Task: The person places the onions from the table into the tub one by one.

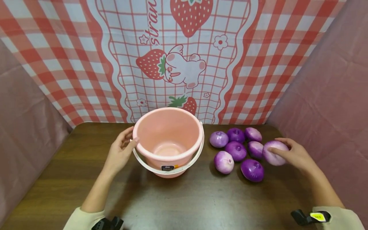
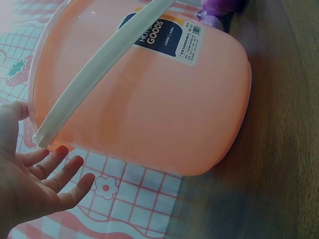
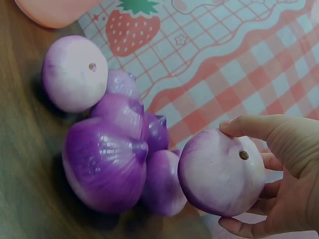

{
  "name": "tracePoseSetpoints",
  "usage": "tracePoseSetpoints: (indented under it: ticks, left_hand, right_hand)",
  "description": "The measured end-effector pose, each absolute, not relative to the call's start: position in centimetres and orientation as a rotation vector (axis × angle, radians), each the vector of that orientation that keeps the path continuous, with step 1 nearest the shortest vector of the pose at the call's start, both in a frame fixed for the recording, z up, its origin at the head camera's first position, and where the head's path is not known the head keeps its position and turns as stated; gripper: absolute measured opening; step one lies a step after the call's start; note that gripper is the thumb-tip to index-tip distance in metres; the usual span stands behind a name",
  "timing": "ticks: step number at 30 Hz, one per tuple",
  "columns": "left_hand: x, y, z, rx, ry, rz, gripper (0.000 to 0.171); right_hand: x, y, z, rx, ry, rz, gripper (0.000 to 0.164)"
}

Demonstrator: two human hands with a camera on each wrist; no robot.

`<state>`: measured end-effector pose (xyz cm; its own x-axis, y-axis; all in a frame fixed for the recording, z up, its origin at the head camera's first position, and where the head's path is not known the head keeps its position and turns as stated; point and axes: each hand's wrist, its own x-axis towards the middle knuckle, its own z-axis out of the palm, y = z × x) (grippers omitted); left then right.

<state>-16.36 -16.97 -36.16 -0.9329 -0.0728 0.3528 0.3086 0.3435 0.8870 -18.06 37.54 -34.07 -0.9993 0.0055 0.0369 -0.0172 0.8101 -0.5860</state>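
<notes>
A pink plastic bucket (image 1: 169,164) with a white handle (image 2: 94,74) stands upright on the table. My left hand (image 1: 122,150) holds its left rim, the thumb over the edge and the fingers along the outside. At the right, my right hand (image 1: 293,153) grips a pale purple onion (image 1: 274,153), its thumb on the near side and fingers around the back. In the right wrist view this onion (image 3: 219,174) shows its brown root spot. Several more onions lie grouped between the bucket and my right hand, among them a dark purple onion (image 1: 252,170) and a whitish onion (image 1: 224,162).
The brown wooden table (image 1: 184,204) ends against a red-and-white checked cloth (image 1: 258,64) with strawberry prints behind the bucket. Pink curtains (image 1: 325,95) hang at both sides. A label (image 2: 164,37) is stuck on the bucket's outer wall.
</notes>
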Motion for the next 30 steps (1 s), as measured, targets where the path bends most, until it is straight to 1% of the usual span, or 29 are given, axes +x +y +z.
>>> tracePoseSetpoints:
  ticks: [13, 30]
  left_hand:
    - [-16.3, -17.0, -35.9, -0.148, -2.340, -1.642, 0.048]
    - [-16.2, -16.9, -36.3, -0.199, -2.288, -1.684, 0.048]
  right_hand:
    - [-18.5, 35.3, -32.0, 0.048, -2.906, 0.989, 0.060]
    - [-19.2, 32.6, -29.4, 0.126, -2.873, 0.999, 0.059]
